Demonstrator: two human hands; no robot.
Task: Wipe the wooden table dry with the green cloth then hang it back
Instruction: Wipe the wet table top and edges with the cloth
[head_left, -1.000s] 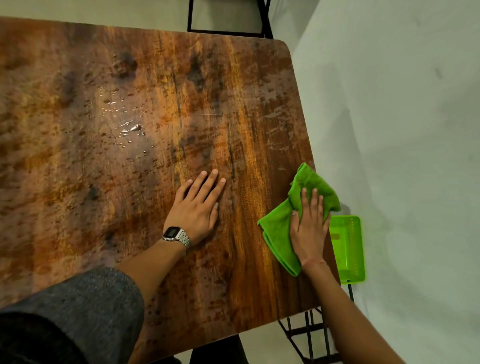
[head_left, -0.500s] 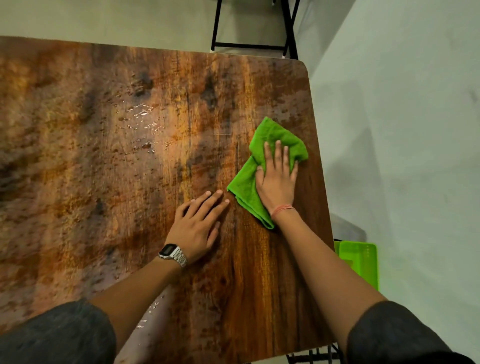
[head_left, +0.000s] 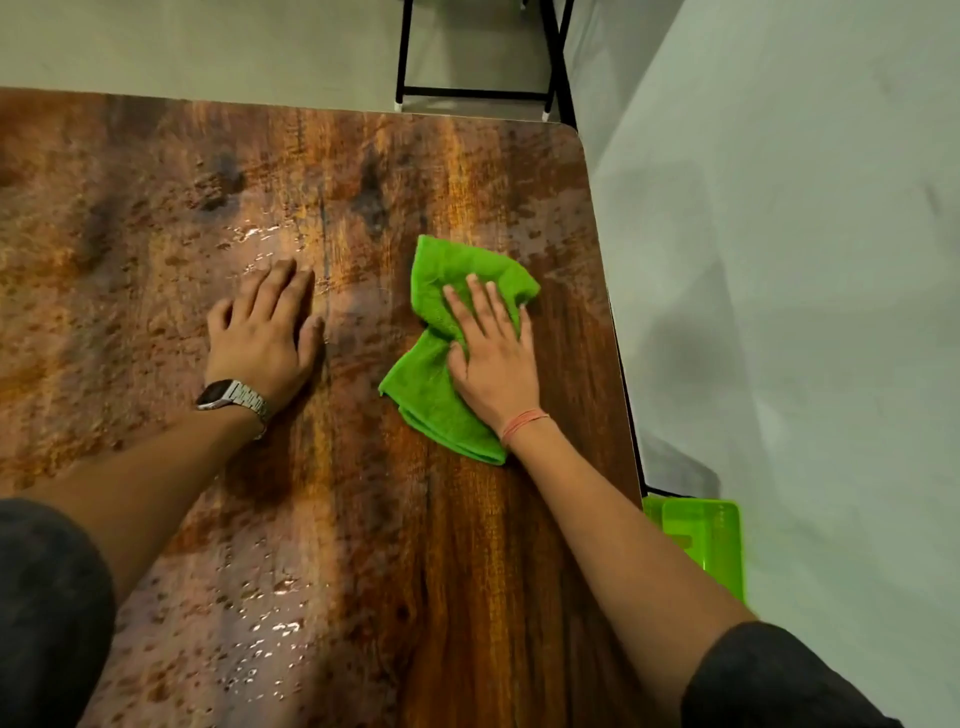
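The right hand (head_left: 493, 358) pressed flat, fingers spread, on the green cloth (head_left: 441, 364); the left hand (head_left: 262, 332) lay open on the counter (head_left: 467, 571). Droplets (head_left: 270, 629) nearer the body could be missed, judging by the cloth's position.

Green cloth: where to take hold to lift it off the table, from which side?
Judging by its pose, take the green cloth at the bunched waist beside the right hand, coming from above. It lies flat on the wooden table except there, where folds rise enough for a pinch grip.
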